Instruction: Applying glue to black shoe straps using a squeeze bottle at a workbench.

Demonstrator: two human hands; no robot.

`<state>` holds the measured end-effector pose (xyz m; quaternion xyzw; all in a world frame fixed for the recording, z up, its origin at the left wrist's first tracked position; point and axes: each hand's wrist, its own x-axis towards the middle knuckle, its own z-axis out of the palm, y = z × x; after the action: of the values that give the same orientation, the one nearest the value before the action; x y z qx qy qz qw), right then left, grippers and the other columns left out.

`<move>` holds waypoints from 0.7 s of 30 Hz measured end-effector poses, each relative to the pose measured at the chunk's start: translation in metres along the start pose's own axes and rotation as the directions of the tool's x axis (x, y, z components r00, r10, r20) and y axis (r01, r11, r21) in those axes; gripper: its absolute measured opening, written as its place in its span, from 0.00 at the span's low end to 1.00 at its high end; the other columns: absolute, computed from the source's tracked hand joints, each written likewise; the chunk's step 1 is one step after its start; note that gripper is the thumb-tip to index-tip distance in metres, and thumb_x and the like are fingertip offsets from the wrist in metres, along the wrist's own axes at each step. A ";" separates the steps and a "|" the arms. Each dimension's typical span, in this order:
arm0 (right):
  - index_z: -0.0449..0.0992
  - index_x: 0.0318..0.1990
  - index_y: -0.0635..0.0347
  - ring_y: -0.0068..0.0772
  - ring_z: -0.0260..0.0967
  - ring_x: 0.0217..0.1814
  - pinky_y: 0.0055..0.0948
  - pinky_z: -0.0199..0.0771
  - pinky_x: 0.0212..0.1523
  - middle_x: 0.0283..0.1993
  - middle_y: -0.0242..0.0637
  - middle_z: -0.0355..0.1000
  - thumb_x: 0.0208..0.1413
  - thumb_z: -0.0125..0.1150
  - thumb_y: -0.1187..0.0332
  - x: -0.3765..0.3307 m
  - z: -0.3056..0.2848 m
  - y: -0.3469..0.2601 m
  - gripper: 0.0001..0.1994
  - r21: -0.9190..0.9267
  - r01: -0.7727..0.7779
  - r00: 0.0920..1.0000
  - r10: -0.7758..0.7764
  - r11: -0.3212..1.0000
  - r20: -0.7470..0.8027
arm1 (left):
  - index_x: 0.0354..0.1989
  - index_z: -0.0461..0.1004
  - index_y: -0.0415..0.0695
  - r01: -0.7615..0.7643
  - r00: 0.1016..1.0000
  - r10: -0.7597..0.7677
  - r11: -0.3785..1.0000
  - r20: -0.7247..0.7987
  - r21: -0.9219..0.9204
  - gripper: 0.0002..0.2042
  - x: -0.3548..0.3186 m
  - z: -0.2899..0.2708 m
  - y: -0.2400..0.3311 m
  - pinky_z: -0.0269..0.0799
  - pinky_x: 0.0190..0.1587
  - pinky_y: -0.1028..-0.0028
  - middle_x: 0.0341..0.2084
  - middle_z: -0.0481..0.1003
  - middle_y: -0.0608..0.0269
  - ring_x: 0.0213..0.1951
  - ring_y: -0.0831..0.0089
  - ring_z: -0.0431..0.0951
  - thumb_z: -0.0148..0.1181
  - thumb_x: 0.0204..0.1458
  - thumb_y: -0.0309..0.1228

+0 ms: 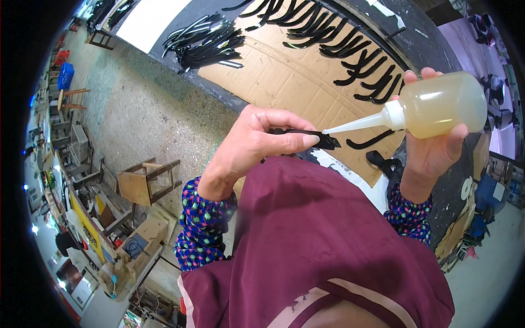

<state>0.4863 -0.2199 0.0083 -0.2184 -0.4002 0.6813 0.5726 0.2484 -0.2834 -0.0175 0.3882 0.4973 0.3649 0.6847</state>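
My left hand (249,139) pinches a short black strip (328,141) between thumb and fingers, with its end sticking out to the right. In my right hand (429,156) is a clear squeeze bottle (445,104) of yellowish liquid, tipped on its side. Its long white nozzle (355,123) points left, and the tip is at the strip's upper edge, just by my left fingers; whether liquid is coming out I cannot tell. Several similar black strips (350,49) lie in a curved row on a cardboard sheet (284,71) beyond my hands.
A pile of black strips (205,46) lies at the cardboard's far left, on the dark table (219,93). A black strap (383,162) rests near my right wrist. On the floor to the left stands a wooden stool (136,186), with a cluttered bench (147,240) beside it.
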 end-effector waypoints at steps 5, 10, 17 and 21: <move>0.55 0.56 0.56 0.57 0.51 0.58 0.54 0.61 0.50 0.55 0.49 0.55 0.40 0.63 0.54 0.001 -0.004 0.002 0.36 -0.026 0.022 1.000 -0.022 0.999 0.006 | 0.28 0.77 0.39 -0.019 1.000 0.019 1.000 0.002 0.004 0.07 0.001 0.000 -0.003 0.57 0.21 0.87 0.18 0.71 0.71 0.20 0.88 0.65 0.62 0.40 0.25; 0.53 0.56 0.62 0.54 0.46 0.61 0.54 0.58 0.52 0.57 0.50 0.52 0.40 0.65 0.57 0.000 -0.004 0.000 0.37 0.019 -0.007 1.000 0.006 1.000 0.017 | 0.28 0.76 0.38 0.009 1.000 -0.009 1.000 -0.003 0.024 0.06 0.003 -0.002 -0.003 0.58 0.22 0.87 0.18 0.71 0.70 0.20 0.87 0.66 0.61 0.40 0.25; 0.52 0.56 0.62 0.55 0.45 0.61 0.55 0.58 0.52 0.57 0.50 0.51 0.40 0.64 0.57 -0.001 -0.007 -0.001 0.37 0.031 -0.017 1.000 0.017 0.999 0.021 | 0.28 0.76 0.38 0.012 1.000 -0.012 1.000 -0.011 -0.001 0.06 0.005 -0.003 -0.006 0.58 0.23 0.87 0.18 0.71 0.70 0.20 0.87 0.66 0.61 0.40 0.25; 0.52 0.56 0.62 0.56 0.45 0.61 0.55 0.58 0.52 0.57 0.52 0.50 0.40 0.64 0.58 -0.002 -0.011 -0.001 0.37 0.024 -0.009 1.000 0.009 1.000 0.017 | 0.29 0.76 0.37 0.019 1.000 -0.020 1.000 -0.006 -0.012 0.07 0.007 -0.003 -0.007 0.59 0.23 0.87 0.18 0.72 0.70 0.20 0.87 0.66 0.61 0.40 0.25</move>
<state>0.4958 -0.2184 0.0018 -0.2077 -0.3956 0.6905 0.5688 0.2481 -0.2801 -0.0268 0.3781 0.5012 0.3624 0.6889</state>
